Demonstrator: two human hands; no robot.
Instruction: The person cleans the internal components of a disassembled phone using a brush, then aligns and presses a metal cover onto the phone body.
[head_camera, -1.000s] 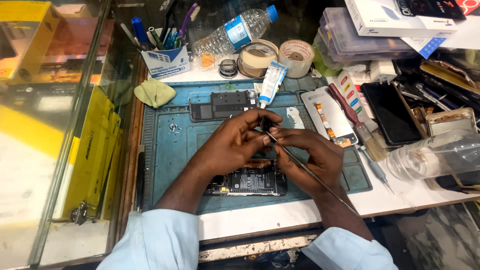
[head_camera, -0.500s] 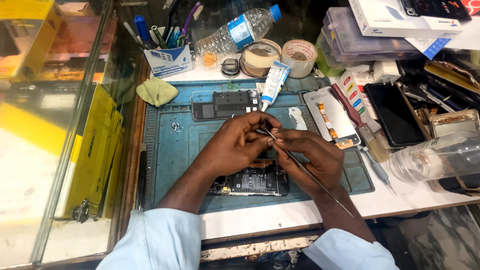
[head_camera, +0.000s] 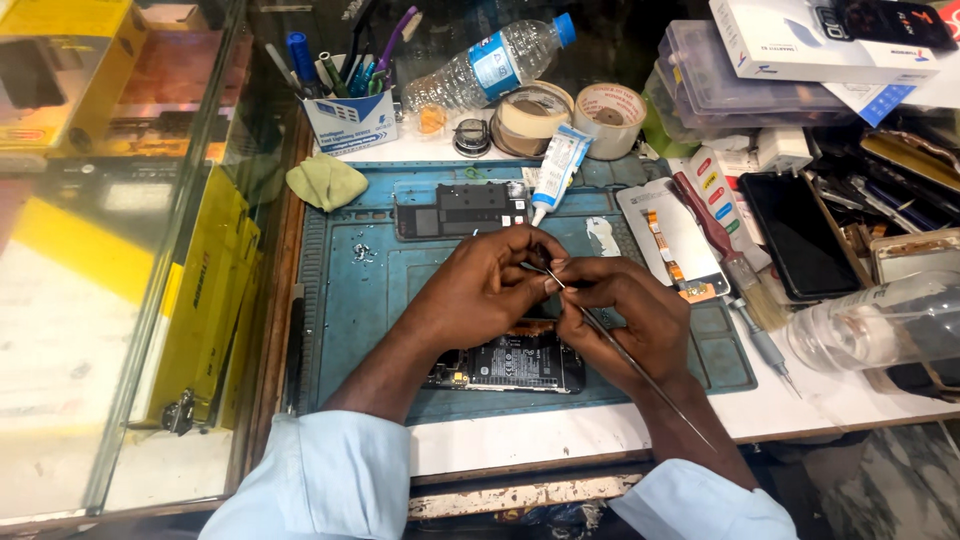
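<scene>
Blue mat (head_camera: 360, 300) at mid-bench: left hand (head_camera: 480, 295) and right hand (head_camera: 625, 315) pinch a thin metal probe (head_camera: 630, 360) above an opened phone (head_camera: 510, 362); steadying both wrists would help.

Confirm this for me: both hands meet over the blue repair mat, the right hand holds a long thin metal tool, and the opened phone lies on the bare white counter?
Not quite. The head view shows the opened phone lying on the blue repair mat, not the counter. The rest stands.

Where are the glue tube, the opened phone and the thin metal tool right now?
Glue tube (head_camera: 556, 168): head view, on the tube's body.
Opened phone (head_camera: 515, 362): head view, on its exposed board.
Thin metal tool (head_camera: 640, 372): head view, mid-shaft below the right hand.
</scene>
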